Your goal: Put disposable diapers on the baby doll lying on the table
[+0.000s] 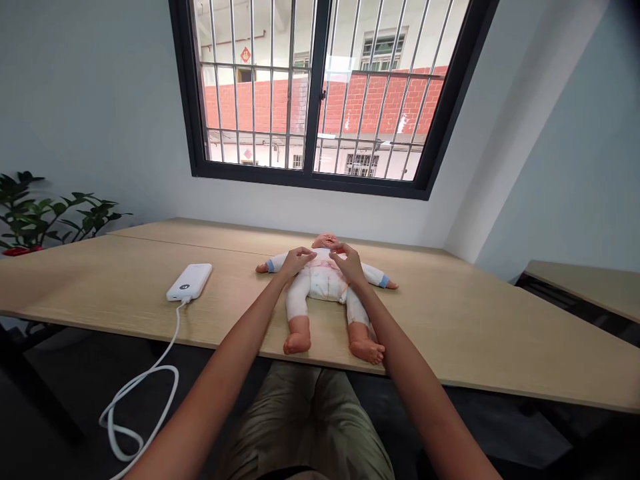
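Note:
A baby doll (327,288) lies on its back on the table, its head at the far side and its bare feet near the front edge. It wears a white diaper (326,287) and a white shirt (374,274) with blue cuffs. My left hand (299,259) is at one side of the doll's chest, with fingers and thumb pinched together at the shirt. Across from it, my right hand (349,261) has its fingers bent in toward the thumb at the shirt's other side. The fingertips are small here, and the cloth between them is hard to see.
A white power bank (190,281) lies on the wooden table (475,320) to the left. Its white cable (173,337) hangs over the front edge in loops. A potted plant (45,213) stands at far left. Behind the table is a barred window (313,93); another table (585,283) is at right.

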A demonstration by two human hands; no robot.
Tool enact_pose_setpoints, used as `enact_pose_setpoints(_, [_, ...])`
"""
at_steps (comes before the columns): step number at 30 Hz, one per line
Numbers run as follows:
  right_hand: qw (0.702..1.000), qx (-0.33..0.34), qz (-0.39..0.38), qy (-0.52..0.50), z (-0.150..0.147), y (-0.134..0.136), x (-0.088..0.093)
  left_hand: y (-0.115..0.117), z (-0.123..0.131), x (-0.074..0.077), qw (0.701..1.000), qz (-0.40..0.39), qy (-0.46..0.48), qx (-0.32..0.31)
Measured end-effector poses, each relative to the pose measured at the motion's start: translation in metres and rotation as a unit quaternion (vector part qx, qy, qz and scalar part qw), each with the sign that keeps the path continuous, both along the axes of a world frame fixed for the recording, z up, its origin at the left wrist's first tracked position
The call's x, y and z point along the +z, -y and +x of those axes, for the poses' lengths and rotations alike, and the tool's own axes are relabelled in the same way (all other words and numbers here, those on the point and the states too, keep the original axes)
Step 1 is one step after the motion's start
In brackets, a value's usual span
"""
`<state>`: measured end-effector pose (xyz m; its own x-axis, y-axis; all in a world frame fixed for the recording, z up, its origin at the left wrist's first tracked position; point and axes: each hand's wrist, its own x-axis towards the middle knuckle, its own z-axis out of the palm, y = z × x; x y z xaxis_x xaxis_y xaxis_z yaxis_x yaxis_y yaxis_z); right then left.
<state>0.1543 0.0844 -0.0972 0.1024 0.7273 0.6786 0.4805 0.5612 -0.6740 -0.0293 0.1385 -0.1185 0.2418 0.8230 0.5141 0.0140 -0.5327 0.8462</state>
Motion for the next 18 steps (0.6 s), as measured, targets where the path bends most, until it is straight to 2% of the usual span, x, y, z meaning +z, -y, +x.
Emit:
enact_pose_setpoints(3, [0.994,0.091,-0.025,-0.047,-0.003,0.002,0.001,0.004,0.001,0.001,1.000,0.016,-0.003,-0.005])
enact_pose_setpoints(8, [0.985,0.129,-0.080,-0.081,-0.008,0.004,-0.001,0.006,0.002,0.000,1.000,0.012,-0.019,0.019])
enact_pose_setpoints(18, [0.986,0.123,-0.077,-0.081,-0.011,0.005,-0.003,0.012,0.004,-0.001,0.997,-0.019,-0.062,0.036])
